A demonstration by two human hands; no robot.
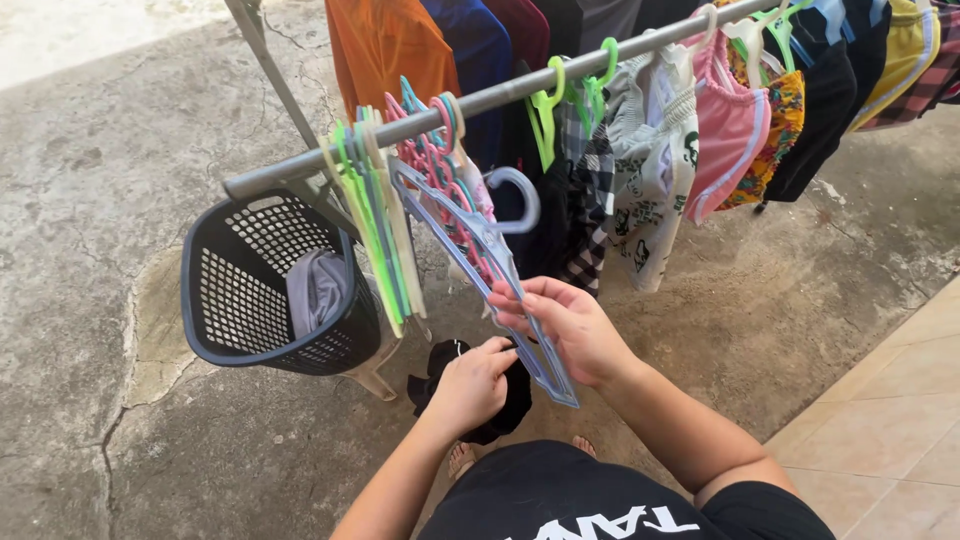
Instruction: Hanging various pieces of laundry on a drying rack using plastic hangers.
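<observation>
nearby, laundry basket (240,300), spare hangers (375,200), right hand (570,325) gripping lilac hanger (480,240), left hand (475,385) clutching black garment (432,368)

Soft, even daylight covers the scene — no hard shadows fall on the concrete ground (150,150), only a faint dimness beneath the dark laundry basket (265,290). The far upper-left corner is overexposed, washed nearly white, while the hanging clothes (660,150) keep full colour. Focus is sharp throughout, with slight wide-angle stretching toward the edges — the grey rail (480,100) runs slanted across the view.
</observation>
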